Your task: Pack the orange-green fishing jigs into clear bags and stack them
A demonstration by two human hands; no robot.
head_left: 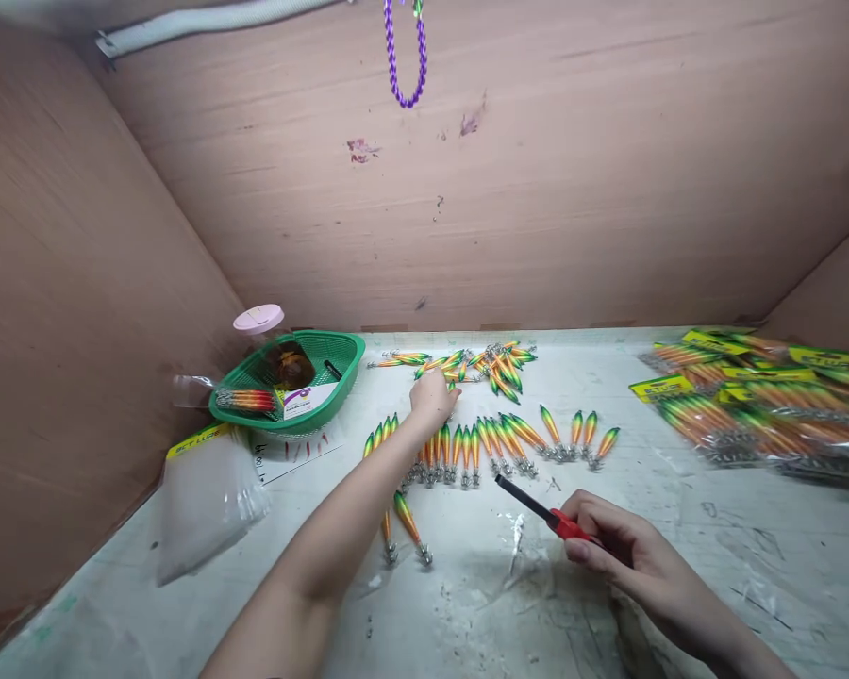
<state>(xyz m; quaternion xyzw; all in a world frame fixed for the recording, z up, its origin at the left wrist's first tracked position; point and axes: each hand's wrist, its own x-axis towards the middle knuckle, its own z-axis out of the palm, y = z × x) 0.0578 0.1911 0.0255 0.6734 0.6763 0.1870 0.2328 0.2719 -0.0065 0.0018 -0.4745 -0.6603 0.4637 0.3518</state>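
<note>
My left hand [433, 401] reaches to the back group of squid jigs [506, 372], which are orange with green tips and metal hook crowns. Its fingertips are mostly hidden among the jigs, and whether they grip one I cannot tell. In my right hand [619, 547], a long-nosed lighter [527, 498] with a red handle and black barrel is held above the table, pointing up and left. A row of squid jigs [465, 453] lies between the hands, hooks toward me, partly covered by my left forearm. Two more jigs [412, 528] lie nearer, beside that forearm.
Several bagged jigs [757, 396] with yellow header cards are piled at right. At left stands a green basket [354, 363] holding a pink-lidded jar [258, 319] and packaged lures; clear bags [208, 500] lie before it. Wooden panels [538, 207] enclose the table; purple beads [405, 99] hang above.
</note>
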